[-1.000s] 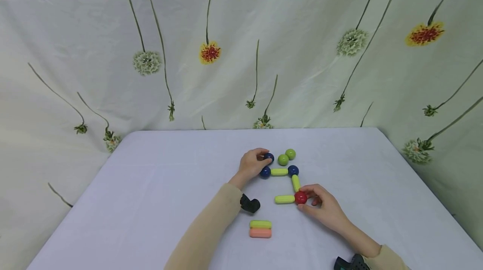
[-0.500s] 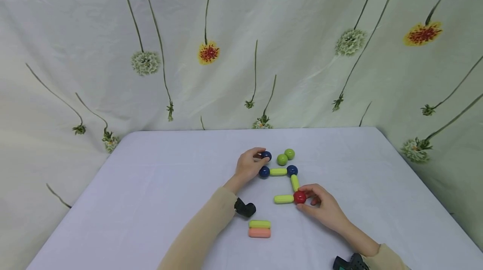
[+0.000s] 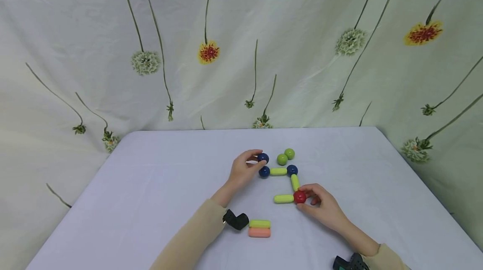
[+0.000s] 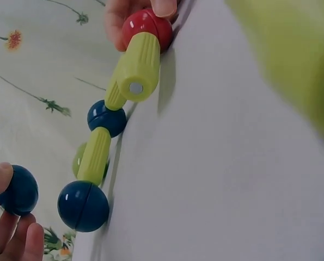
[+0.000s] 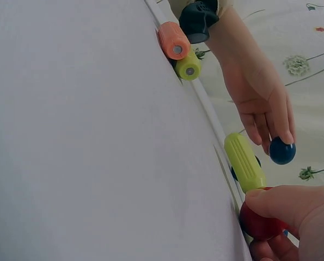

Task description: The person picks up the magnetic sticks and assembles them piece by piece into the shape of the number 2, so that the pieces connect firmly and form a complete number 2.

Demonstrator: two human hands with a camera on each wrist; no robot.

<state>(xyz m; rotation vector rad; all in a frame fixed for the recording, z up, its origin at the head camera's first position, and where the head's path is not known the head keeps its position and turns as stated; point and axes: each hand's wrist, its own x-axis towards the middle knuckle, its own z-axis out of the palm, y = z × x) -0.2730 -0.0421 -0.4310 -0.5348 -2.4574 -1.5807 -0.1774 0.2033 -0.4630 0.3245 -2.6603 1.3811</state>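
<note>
My left hand point(image 3: 243, 168) pinches a loose blue ball point(image 4: 19, 190) between thumb and fingers. Just beside it, with a gap in the left wrist view, is the chain's end blue ball point(image 4: 84, 206). From there a green rod point(image 3: 278, 172) runs to a second blue ball point(image 3: 292, 170), and another green rod point(image 3: 295, 183) leads down to a red ball point(image 3: 299, 197). A third green rod point(image 3: 284, 198) points left from the red ball, its metal tip bare in the left wrist view. My right hand point(image 3: 324, 208) grips the red ball between thumb and fingers.
Two green balls point(image 3: 282, 159) lie behind the chain. Nearer the front, a loose green rod point(image 3: 260, 223) and an orange rod point(image 3: 259, 232) lie side by side, close to the left wrist's black camera point(image 3: 236, 219). A flowered cloth point(image 3: 234, 89) hangs beyond the white table point(image 3: 170, 177).
My left hand has drawn slightly left and nearer with the loose blue ball, and its forearm has swung left. The right hand and the chain stay in place.
</note>
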